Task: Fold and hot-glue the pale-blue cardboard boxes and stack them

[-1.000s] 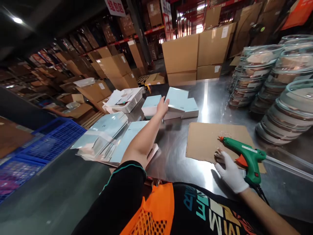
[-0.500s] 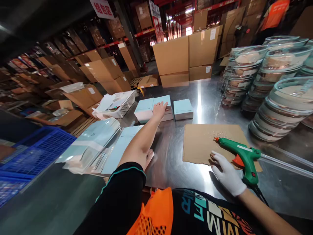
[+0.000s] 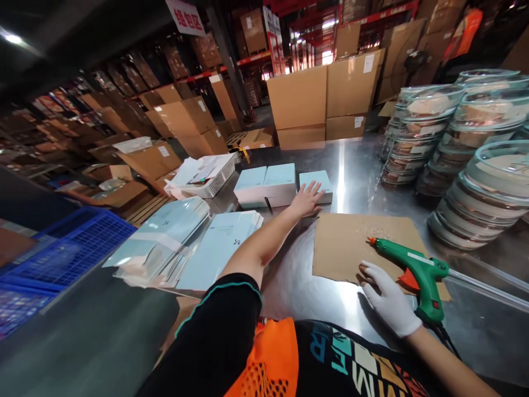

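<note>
My bare left hand (image 3: 308, 199) reaches forward with its fingers spread over the near edge of a short stack of pale blue cards (image 3: 316, 180). Two taller stacks of pale blue cards (image 3: 264, 182) stand side by side just left of it. In a white glove, my right hand (image 3: 388, 300) rests at the near edge of a brown cardboard sheet (image 3: 343, 248), fingers loosely apart and holding nothing. Beside it, a green glue gun (image 3: 417, 264) with an orange tip and trigger lies partly on the sheet, apart from the glove.
Stacked clear glass lids (image 3: 479, 204) crowd the metal table's right side. At left lie blue printed sheets (image 3: 219, 242) and plastic-wrapped blue packs (image 3: 161, 231). A white basket (image 3: 210, 182) stands behind them, a blue crate (image 3: 82, 253) lower left, and large cartons (image 3: 297, 102) beyond the table.
My left hand has moved right, from the pair of taller card stacks to the short stack, and its fingers have spread. My right hand stays beside the glue gun. The view has shifted slightly.
</note>
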`<state>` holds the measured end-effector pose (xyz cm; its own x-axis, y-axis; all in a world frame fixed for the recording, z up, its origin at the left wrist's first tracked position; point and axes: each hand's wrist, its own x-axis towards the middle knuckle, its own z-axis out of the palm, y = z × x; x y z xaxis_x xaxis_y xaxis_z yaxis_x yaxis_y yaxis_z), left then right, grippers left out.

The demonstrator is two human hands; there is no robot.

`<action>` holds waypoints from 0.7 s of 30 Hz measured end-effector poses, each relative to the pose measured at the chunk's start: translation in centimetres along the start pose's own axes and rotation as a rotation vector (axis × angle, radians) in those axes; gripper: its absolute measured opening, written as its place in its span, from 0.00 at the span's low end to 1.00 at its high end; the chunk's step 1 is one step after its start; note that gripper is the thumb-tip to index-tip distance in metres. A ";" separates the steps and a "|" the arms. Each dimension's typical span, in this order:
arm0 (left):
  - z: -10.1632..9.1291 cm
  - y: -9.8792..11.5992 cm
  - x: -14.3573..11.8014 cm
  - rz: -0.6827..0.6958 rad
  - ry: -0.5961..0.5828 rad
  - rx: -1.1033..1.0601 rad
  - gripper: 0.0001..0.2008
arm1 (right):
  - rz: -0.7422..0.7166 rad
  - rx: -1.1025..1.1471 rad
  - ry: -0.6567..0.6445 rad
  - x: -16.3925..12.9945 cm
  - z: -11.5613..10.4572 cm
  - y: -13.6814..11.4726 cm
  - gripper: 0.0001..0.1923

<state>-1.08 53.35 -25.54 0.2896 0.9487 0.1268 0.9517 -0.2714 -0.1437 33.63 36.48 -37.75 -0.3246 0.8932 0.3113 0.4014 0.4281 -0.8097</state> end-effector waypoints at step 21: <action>-8.6 -10.7 -26.2 -0.956 -0.192 -0.169 0.38 | 0.038 -0.058 -0.012 1.4 -0.8 1.8 0.20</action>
<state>-18.00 29.98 -18.92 -0.6155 0.7867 -0.0470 0.7827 0.6172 0.0802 34.60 38.57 -38.36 -0.3183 0.9075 0.2741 0.4624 0.4010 -0.7908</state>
